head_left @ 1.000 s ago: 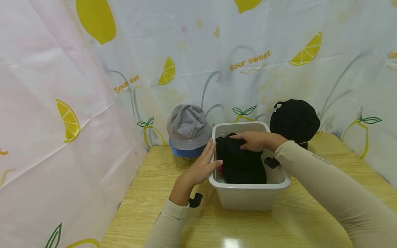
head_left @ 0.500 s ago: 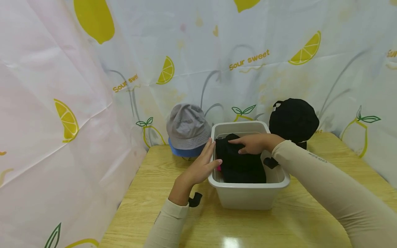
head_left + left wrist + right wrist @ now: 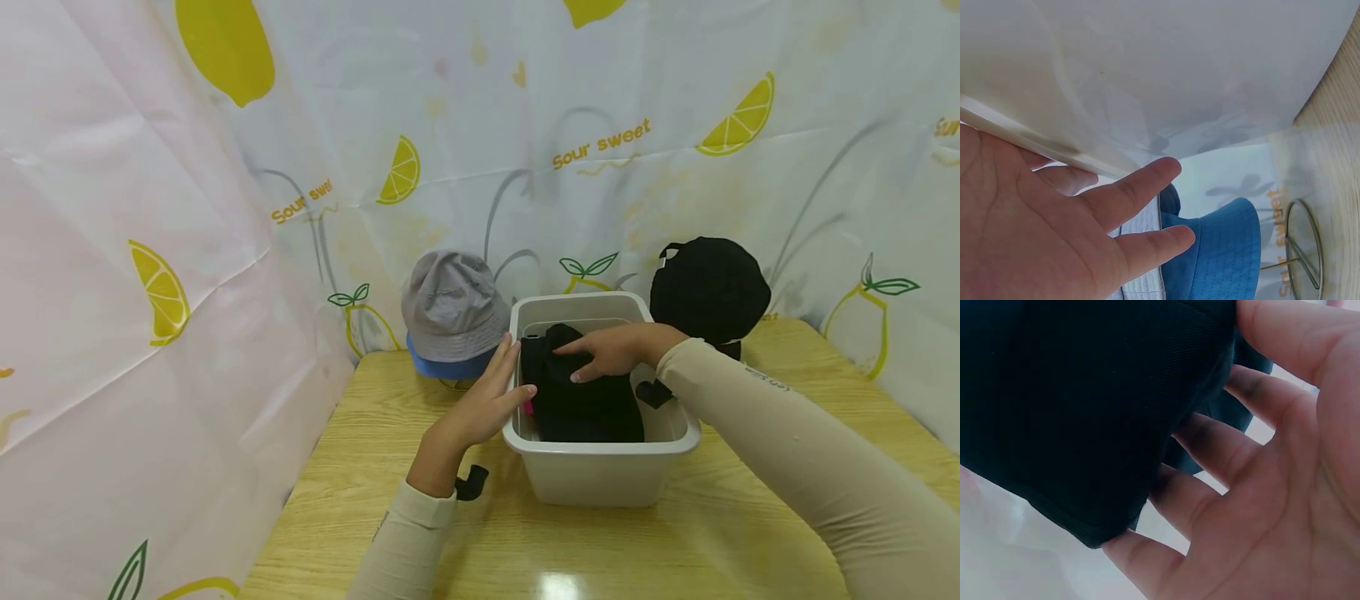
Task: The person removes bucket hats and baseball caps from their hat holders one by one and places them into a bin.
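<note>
i'm likely settling the black hat (image 3: 588, 417) in the bin (image 3: 592, 481); right fingers (image 3: 1222, 453) on its edge, grip unclear; left fingers (image 3: 1132, 192) straight; next needs tucking.

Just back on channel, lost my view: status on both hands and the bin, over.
Left hand against left side of bin. Right hand touching black hat inside. No obstruction seen.

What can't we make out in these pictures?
- Pink item, head view: mostly hidden by the black cloth.
- Bin floor, head view: largely covered by that cloth.
- Right hand, right wrist view: most fingertips hidden behind the cloth.
- Blue hat, head view: upper part hidden by the gray hat.
- Sleeve lettering, head view: too small, blurred.
</note>
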Demonstrator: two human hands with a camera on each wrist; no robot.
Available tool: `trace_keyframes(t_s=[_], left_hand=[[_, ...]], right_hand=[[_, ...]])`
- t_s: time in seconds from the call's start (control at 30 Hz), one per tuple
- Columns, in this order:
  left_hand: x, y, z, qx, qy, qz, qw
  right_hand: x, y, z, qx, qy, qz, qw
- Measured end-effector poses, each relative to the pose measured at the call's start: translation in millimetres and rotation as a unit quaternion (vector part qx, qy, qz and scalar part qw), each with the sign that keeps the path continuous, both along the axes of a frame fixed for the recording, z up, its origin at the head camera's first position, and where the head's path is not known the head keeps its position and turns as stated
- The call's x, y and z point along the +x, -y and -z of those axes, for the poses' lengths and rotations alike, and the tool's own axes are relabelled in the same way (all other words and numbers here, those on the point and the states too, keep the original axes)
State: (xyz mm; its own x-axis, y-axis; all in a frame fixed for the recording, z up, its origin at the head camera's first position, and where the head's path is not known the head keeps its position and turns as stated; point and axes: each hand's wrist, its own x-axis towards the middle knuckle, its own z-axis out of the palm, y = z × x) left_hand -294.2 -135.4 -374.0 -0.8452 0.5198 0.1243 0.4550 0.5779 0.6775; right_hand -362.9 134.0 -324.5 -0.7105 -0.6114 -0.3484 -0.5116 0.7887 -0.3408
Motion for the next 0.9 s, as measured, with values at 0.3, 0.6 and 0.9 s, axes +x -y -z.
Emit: trace_keyframes(t_s=[0.3, 0.6, 0.9], left_hand=[[0.0, -0.2, 0.1, 0.000, 0.004, 0.000, 1.0000], [1.0, -0.6, -0.5, 0.001, 0.003, -0.002, 1.0000], [0.5, -0.4, -0.4, 0.002, 0.000, -0.002, 1.0000]], right_hand=[[-0.3, -0.8, 2.6, 0.005, 0.003, 0.008, 1.0000], [-4.0, -6.0, 1.4, 0.000, -0.017, -0.009, 0.9998], [-1.0, -7.9, -6.4, -0.015, -0.033, -0.001, 0.9993]])
